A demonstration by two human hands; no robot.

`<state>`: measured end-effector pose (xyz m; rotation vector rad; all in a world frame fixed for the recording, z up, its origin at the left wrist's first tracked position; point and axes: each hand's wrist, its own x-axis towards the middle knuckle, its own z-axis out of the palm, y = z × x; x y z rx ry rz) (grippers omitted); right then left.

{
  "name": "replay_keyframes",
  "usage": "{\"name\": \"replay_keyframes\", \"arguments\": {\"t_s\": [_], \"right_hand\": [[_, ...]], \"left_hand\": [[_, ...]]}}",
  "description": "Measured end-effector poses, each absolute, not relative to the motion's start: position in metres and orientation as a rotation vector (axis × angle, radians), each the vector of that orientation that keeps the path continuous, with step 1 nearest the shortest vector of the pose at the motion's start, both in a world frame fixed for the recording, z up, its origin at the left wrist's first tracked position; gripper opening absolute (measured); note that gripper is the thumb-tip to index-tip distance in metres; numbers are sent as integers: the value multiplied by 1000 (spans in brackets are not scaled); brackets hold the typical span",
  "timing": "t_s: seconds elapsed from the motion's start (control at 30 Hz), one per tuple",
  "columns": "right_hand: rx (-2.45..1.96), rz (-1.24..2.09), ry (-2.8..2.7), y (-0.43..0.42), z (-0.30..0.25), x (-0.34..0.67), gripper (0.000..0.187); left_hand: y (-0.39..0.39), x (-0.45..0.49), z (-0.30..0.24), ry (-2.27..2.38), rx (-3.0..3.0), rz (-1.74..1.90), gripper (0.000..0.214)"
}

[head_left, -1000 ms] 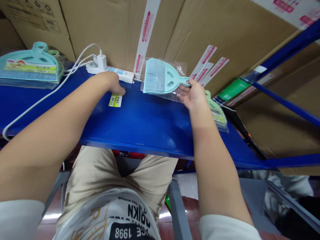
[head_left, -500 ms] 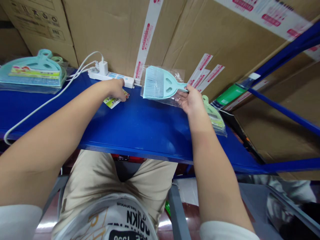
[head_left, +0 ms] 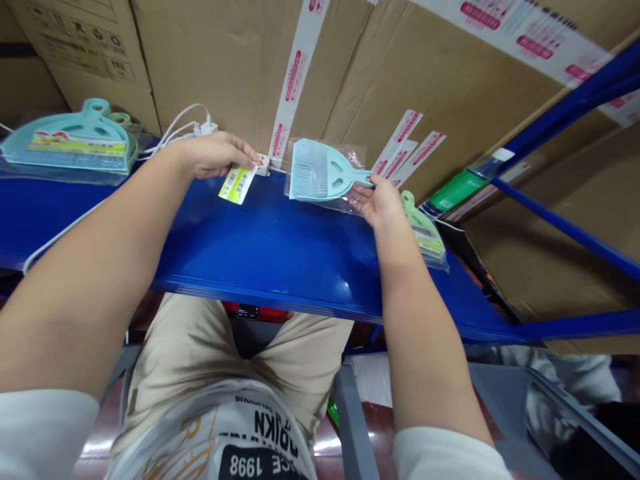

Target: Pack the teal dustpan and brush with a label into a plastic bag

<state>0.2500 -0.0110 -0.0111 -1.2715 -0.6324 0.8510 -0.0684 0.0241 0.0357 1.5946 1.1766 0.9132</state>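
My left hand (head_left: 220,155) pinches a small yellow-green and white printed label card (head_left: 238,185) by its upper edge, lifted over the blue shelf (head_left: 280,247). To the right, my right hand (head_left: 379,200) is closed around the handle of a light blue hand brush and dustpan set (head_left: 320,172) in a clear plastic bag. The bristles point left. Beside my right wrist lies a bagged pale green dustpan set (head_left: 424,233), partly hidden by the arm.
Another bagged blue dustpan set (head_left: 75,143) with a label lies at the left. A power strip (head_left: 262,164) with white cables runs behind my left hand. Cardboard boxes (head_left: 215,60) wall the back. A green-labelled bottle (head_left: 463,189) leans by the blue frame at right.
My left hand has picked the label card up off the shelf, raising it and turning it upright. My right hand still holds the blue set in nearly the same place.
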Motion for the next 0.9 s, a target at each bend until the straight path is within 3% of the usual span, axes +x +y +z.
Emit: {"name": "replay_keyframes", "arguments": {"t_s": [0.23, 0.4, 0.57, 0.9], "right_hand": [[-1291, 879, -726, -12, -14, 238, 26], [-1303, 862, -779, -14, -15, 233, 30], [-1315, 879, -846, -16, -15, 231, 35], [-1311, 919, -777, -17, -15, 216, 33]], "left_hand": [[-1, -47, 52, 1056, 1424, 896, 29], [6, -43, 44, 1271, 1723, 756, 56], [0, -40, 41, 1299, 1730, 800, 69], [7, -25, 27, 1360, 1732, 1006, 51]]}}
